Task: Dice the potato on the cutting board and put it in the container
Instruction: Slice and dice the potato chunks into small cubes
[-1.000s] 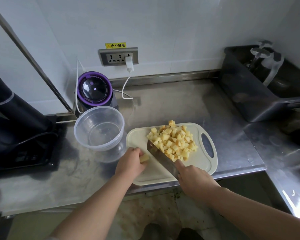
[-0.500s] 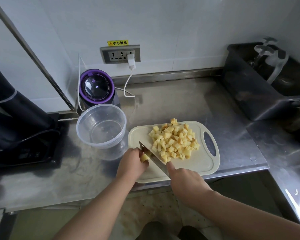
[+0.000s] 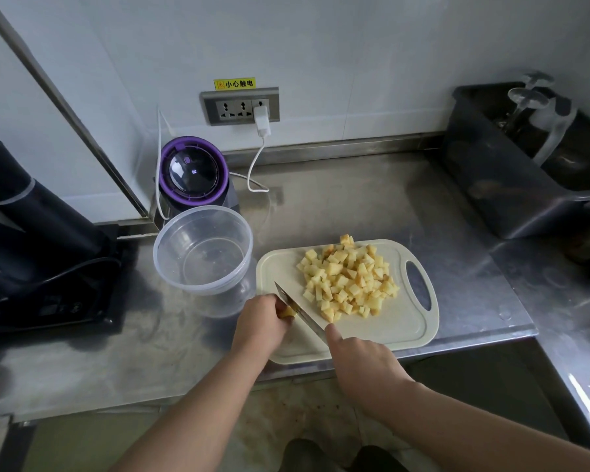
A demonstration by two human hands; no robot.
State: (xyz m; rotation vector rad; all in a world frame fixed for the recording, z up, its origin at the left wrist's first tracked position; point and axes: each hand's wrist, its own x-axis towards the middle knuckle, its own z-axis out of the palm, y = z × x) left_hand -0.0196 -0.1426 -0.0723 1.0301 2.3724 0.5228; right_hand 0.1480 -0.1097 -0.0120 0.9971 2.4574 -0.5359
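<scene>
While left hand (image 3: 261, 323) grips potato (image 3: 288, 313) — knife (image 3: 306, 319) (tilted) adjoins.

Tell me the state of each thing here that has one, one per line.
Container: upright, uncovered, empty.
Cutting board: flat on counter, holding diced potato.
Potato piece: uncut, beside the knife.
Left hand: holds the potato piece.
Right hand: grips the knife.
Charger: plugged into socket.

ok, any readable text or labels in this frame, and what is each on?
"小心触电": yellow sticker on the wall, just above the socket panel.
Marks on the black appliance at far left: too blurred to read.
Lit symbols on the purple-rimmed device: too small to read.
</scene>
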